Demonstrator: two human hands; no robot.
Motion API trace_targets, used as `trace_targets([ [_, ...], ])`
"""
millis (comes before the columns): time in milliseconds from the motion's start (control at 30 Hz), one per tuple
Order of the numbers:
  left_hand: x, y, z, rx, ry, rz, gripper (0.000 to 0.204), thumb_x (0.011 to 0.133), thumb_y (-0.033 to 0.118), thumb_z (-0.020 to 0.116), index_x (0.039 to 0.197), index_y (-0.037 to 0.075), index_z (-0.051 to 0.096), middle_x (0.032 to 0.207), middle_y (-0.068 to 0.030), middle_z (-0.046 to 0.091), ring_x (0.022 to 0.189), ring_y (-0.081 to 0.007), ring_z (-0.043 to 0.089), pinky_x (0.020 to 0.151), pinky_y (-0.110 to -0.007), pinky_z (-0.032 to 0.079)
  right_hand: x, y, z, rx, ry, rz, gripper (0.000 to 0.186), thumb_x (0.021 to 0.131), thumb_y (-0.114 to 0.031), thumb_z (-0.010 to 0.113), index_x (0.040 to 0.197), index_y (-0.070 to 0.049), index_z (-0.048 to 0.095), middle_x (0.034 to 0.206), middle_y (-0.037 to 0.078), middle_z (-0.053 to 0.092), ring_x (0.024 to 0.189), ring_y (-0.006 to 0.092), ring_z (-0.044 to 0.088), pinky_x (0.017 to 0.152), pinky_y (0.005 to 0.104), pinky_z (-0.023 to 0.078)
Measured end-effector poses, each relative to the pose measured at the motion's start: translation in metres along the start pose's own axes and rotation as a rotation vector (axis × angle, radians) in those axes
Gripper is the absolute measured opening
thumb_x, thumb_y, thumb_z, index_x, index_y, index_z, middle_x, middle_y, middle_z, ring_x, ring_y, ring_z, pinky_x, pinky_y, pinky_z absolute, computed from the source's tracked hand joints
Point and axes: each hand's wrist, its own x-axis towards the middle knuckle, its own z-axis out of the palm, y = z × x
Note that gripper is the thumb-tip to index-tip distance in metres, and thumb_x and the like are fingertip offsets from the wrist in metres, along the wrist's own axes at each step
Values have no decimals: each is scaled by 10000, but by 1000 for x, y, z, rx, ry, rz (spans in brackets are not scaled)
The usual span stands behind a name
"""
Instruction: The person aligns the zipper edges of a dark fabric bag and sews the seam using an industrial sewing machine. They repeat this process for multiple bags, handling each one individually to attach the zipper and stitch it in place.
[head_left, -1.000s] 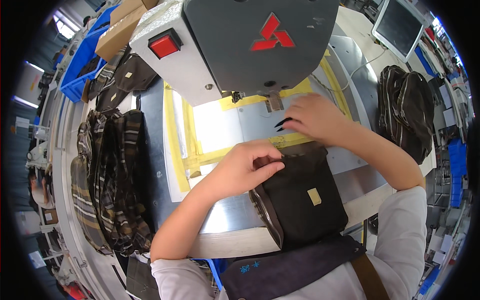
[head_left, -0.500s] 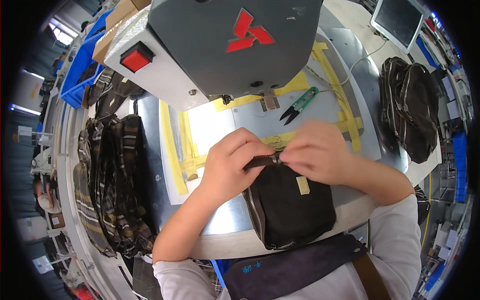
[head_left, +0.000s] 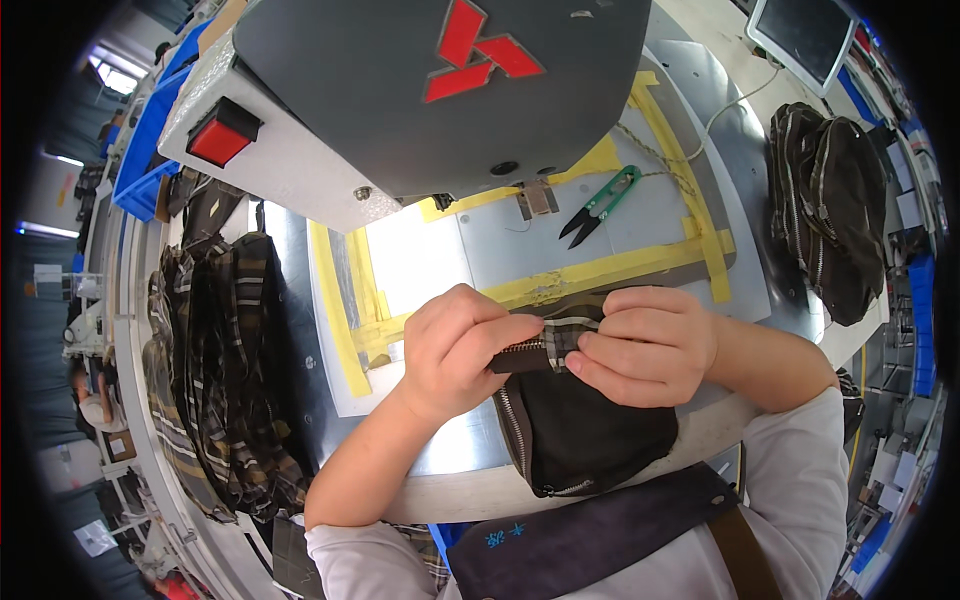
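Observation:
A dark brown zippered pouch [head_left: 590, 440] lies at the table's front edge, its top edge lifted between my hands. My left hand [head_left: 455, 350] is closed, pinching the end of the open zipper [head_left: 522, 354] between thumb and fingers. Closed on the same edge from the other side is my right hand [head_left: 650, 345], with its fingertips on the plaid lining [head_left: 570, 335] that shows there. What lies under the right fingers is hidden. Green-handled thread snips [head_left: 603, 207] rest on the work plate beyond my hands, touching neither.
A large grey sewing machine head [head_left: 430, 90] with a red button [head_left: 224, 134] overhangs the taped plate [head_left: 580, 275]. Plaid and brown pieces [head_left: 225, 370] are heaped at left. More dark pouches [head_left: 828, 210] are stacked at right, below a small screen [head_left: 803, 38].
My right hand has turned over and now grips the pouch's top edge. The edge has been folded open, so plaid lining and zipper teeth show between my hands.

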Motion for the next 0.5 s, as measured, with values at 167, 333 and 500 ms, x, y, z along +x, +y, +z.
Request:
trace_targets([
  [167, 3, 1, -1, 13, -68, -4, 307, 523, 69, 784, 800, 99, 654, 725, -22, 533, 581, -183, 555, 471, -289, 418, -1, 0, 3, 81, -2, 194, 131, 712, -97, 740, 790, -67, 639, 802, 36, 606, 695, 177, 581, 630, 304, 509],
  [333, 10, 7, -2, -209, -277, -377, 226, 662, 61, 804, 820, 57, 643, 755, -59, 546, 628, -222, 570, 529, -304, 447, -2, -3, 5, 410, -155, 784, 163, 771, -165, 743, 825, -44, 648, 769, 71, 630, 644, 212, 570, 573, 310, 462],
  [500, 9, 9, -2, -316, -322, -571, 202, 736, 65, 793, 834, 24, 621, 785, -73, 552, 676, -209, 571, 585, -300, 453, 2, -3, 2, 657, -194, 1180, 224, 848, -218, 720, 853, -8, 644, 709, 87, 621, 609, 155, 551, 560, 294, 429],
])
